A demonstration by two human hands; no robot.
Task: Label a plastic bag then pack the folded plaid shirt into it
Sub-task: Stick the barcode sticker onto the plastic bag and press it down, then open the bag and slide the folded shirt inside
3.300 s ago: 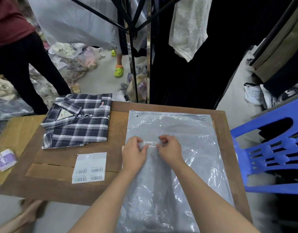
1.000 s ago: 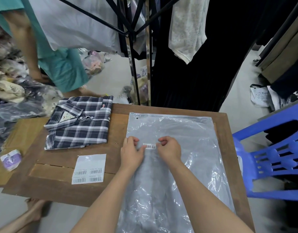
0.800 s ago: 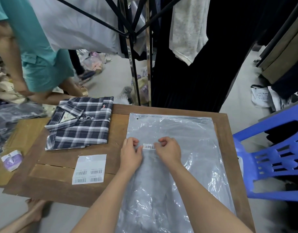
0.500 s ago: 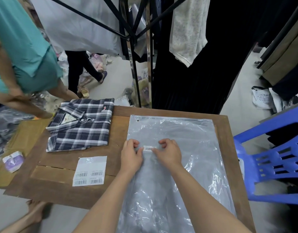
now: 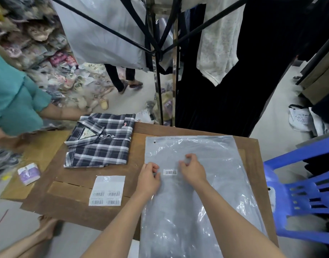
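Observation:
A clear grey plastic bag [image 5: 206, 183] lies flat on the right half of the wooden table [image 5: 137, 133]. A small white barcode label [image 5: 170, 172] is stuck on its upper middle. My left hand [image 5: 149, 178] rests on the bag just left of the label, fingers curled. My right hand [image 5: 192, 169] hovers just right of the label, fingers loosely bent and lifted off it. The folded dark plaid shirt [image 5: 101, 141] lies at the table's far left corner, collar to the left.
A sheet of barcode labels [image 5: 107, 190] lies on the table left of the bag. A blue plastic chair [image 5: 305, 192] stands at the right. Someone in teal [image 5: 13, 101] reaches toward the shirt. A garment rack [image 5: 156, 53] with hanging clothes stands behind the table.
Both hands have drawn slightly away from the label, which now lies uncovered on the bag. The person in teal has moved closer at the left; another person walks behind.

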